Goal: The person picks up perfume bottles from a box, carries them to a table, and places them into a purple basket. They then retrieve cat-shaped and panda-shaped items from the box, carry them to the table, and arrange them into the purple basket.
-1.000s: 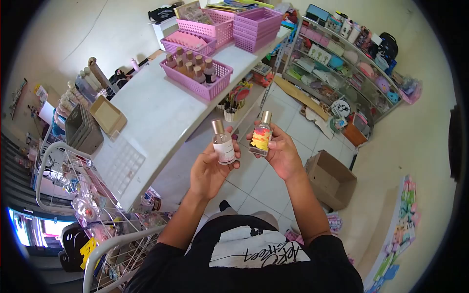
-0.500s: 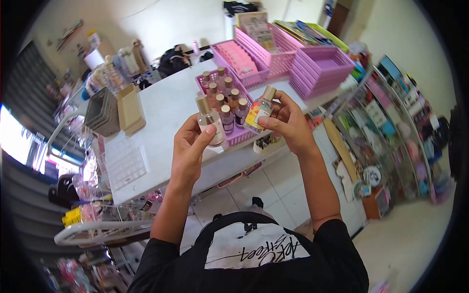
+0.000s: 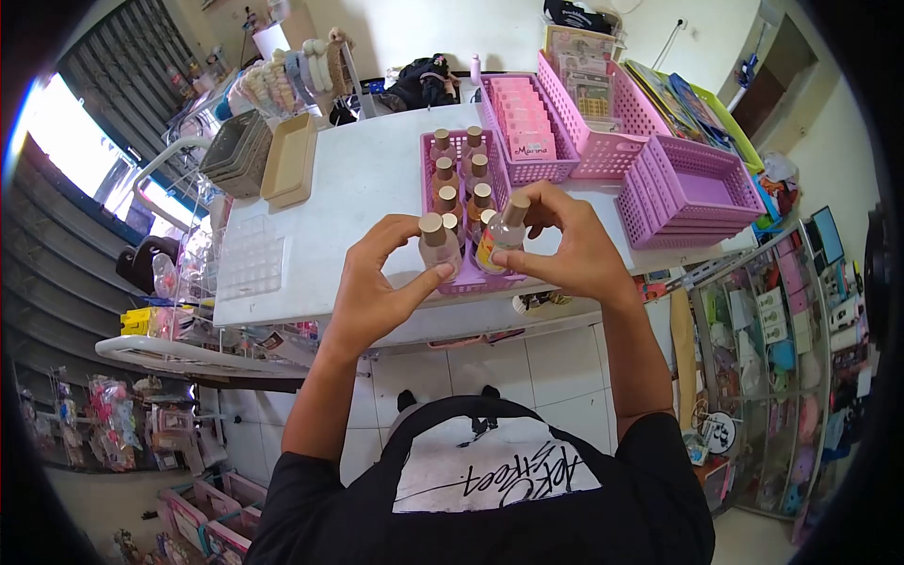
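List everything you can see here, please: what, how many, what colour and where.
White table: one, centre.
Pink plastic basket of gold-capped bottles: one; about seven bottles inside, some hidden.
Pink basket of pink boxes: one, behind it.
Pink basket of cards: one, far right.
Stacked empty purple baskets: one stack, table's right end.
Beige trays: one stack, left.
Grey trays: one stack, beside them.
Clear gridded organiser: one, front left.
Shelf rack: one, right.
Left hand: grip on pale pink bottle.
Right hand: grip on yellow-labelled bottle.
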Demonstrator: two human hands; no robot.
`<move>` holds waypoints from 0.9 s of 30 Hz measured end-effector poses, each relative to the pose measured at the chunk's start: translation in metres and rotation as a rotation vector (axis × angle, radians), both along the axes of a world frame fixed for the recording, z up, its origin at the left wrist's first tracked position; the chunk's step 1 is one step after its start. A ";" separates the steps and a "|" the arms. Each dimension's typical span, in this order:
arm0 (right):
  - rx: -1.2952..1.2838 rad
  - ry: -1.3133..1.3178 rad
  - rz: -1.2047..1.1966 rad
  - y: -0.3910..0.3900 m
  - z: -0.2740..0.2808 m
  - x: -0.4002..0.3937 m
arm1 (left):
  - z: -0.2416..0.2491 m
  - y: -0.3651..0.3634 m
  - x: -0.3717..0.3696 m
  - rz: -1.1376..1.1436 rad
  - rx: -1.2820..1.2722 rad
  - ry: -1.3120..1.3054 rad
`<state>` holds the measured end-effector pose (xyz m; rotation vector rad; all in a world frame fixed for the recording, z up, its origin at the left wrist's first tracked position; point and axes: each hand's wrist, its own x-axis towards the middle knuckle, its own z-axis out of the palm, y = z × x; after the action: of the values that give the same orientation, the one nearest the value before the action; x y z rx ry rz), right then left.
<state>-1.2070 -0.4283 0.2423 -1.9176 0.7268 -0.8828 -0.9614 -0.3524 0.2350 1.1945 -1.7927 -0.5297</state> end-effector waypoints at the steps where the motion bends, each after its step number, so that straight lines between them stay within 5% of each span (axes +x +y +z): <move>1: -0.093 0.083 -0.025 0.001 0.001 0.001 | -0.002 0.000 -0.001 0.010 0.002 0.000; 15: -0.431 0.300 -0.138 0.007 -0.013 0.005 | 0.001 0.001 -0.009 0.193 0.109 -0.224; 24: -0.423 0.429 -0.108 0.008 -0.006 0.004 | 0.008 -0.006 -0.003 0.089 0.055 -0.364; 27: -0.429 0.338 -0.091 0.006 -0.002 -0.002 | 0.006 -0.010 0.012 -0.015 0.086 -0.218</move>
<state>-1.2091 -0.4228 0.2404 -2.4723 0.8810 -0.8263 -0.9498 -0.3628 0.2414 1.3411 -1.9810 -0.5054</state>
